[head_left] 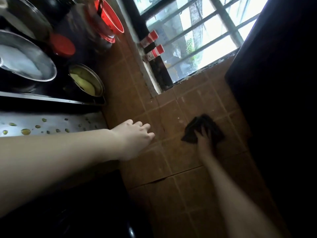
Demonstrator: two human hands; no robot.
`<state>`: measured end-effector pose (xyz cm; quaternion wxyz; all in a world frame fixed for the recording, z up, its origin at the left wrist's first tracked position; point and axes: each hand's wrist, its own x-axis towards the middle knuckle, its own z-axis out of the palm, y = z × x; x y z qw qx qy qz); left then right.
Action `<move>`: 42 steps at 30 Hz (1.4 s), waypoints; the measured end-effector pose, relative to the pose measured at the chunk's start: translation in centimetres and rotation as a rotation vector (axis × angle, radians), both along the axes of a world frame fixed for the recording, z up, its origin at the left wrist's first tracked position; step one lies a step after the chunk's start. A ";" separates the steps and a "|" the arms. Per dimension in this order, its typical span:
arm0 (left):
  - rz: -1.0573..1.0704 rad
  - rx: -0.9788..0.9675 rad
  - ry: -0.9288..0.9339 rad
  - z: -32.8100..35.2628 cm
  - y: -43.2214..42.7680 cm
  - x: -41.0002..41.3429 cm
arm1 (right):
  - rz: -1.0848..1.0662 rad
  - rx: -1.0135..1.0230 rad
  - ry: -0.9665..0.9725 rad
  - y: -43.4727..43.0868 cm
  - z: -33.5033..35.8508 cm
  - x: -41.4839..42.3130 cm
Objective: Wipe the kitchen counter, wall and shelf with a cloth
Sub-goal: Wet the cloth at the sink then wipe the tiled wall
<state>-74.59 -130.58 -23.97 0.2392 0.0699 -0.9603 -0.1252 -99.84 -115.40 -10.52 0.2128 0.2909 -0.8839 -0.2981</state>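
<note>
Nearest, two bare forearms reach away from the camera. The left hand (135, 133) rests on the brown tiled wall (188, 194) with loosely bent, released fingers; it holds nothing, and only its fingertips seem to touch the tile. To its right, the right hand (204, 140) lies on the cloth (217, 133) and presses it against the wall. Its fingers look spread over the fabric rather than clenched round it, as far as the shadow lets me judge.

The cloth sits on the tiles below the window (197, 40), well right of the left hand. It is dark, nearly black, limp and crumpled into a rough wedge, with corners sticking out past the fingers. I cannot tell whether it is wet. Pale flecks (180, 119) show on the tiles just beside it, so this patch looks only partly wiped.

Since the cloth is pinned and not gripped, I judge it could slide out from under the palm on a fast stroke. A crack (163, 179) runs across the nearer tiles and might snag the fabric.

Farther off, two red-capped spice jars (155, 53) stand on the sill, where a long far-left sweep could knock them over. At far left a steel pot (87, 81) with yellowish contents and a red bowl (109, 19) sit close to the wall, so a stray elbow could jolt them
</note>
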 end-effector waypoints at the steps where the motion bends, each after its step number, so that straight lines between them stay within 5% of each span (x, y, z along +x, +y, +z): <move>1: -0.004 0.003 -0.002 0.0 0.1 0.1 | -0.012 0.045 -0.028 -0.8 -0.1 -0.1; 12: -0.028 0.018 -0.011 0.1 1.5 1.6 | -0.104 0.430 0.015 6.9 -5.3 1.9; 23: -0.108 -0.008 -0.003 0.4 5.1 2.0 | -0.333 0.450 -0.003 20.3 -8.2 7.1; 36: -0.060 -0.044 0.022 0.2 4.5 4.6 | -0.149 0.167 -0.098 1.5 -3.4 3.2; 42: -0.074 -0.034 0.011 0.6 4.3 5.0 | -0.129 0.309 -0.021 6.5 -3.0 2.1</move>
